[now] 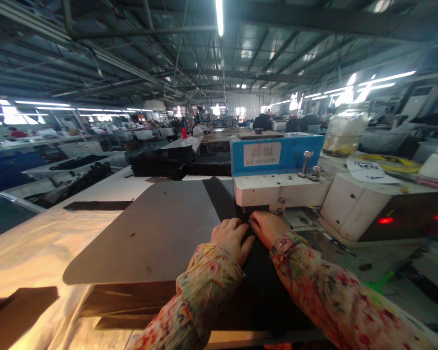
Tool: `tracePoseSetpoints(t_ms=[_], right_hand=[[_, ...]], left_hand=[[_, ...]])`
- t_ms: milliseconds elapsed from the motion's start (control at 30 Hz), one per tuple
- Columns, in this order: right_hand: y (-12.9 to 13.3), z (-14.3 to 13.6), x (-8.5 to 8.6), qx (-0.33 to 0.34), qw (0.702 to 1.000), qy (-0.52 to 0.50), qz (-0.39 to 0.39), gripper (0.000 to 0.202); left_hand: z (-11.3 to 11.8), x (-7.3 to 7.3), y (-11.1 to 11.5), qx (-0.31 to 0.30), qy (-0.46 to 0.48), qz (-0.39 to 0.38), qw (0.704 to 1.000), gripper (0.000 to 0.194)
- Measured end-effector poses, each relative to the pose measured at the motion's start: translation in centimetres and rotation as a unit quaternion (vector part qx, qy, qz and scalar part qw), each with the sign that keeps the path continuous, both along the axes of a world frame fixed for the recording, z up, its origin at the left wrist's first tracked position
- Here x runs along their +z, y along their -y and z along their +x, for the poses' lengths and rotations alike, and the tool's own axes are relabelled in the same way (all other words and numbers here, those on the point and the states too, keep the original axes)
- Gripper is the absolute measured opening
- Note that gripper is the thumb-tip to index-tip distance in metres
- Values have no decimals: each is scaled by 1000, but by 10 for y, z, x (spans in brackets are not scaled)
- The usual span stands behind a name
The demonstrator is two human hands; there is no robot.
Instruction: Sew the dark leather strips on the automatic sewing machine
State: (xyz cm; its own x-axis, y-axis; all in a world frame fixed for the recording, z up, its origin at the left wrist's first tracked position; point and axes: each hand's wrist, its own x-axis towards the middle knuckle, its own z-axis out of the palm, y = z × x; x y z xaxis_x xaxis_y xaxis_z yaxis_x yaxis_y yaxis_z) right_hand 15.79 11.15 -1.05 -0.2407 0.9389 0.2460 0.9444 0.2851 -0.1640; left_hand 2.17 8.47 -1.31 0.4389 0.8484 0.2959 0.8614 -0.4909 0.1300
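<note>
A large grey flat panel (160, 214) with rounded corners lies before me on the table. Along its right side runs black sheet material (221, 197), which reaches to the machine head (277, 191). My left hand (234, 238) lies on the black material at the panel's edge, fingers stretched forward and palm down. Just right of it, my right hand (268, 227) is closed at the black material close under the machine head, fingertips pressed together on its edge. The exact grip is partly hidden. Brown folded sheets (127, 299) show beneath the panel.
Black stacked sheets (162, 163) stand behind the panel. A blue machine cover (295, 150) carries a label. To the right are a white box (350, 204) with red lights, a glass jar (345, 129) and a yellow coil (390, 163). A dark strip (98, 205) lies left.
</note>
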Motion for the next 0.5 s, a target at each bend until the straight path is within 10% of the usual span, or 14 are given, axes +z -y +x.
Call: tracePoseSetpoints(t_ms=[500], right_hand=[[-1, -1, 0, -6, 1000, 6, 0, 15]], left_hand=[[0, -1, 0, -4, 1, -5, 1000, 29]])
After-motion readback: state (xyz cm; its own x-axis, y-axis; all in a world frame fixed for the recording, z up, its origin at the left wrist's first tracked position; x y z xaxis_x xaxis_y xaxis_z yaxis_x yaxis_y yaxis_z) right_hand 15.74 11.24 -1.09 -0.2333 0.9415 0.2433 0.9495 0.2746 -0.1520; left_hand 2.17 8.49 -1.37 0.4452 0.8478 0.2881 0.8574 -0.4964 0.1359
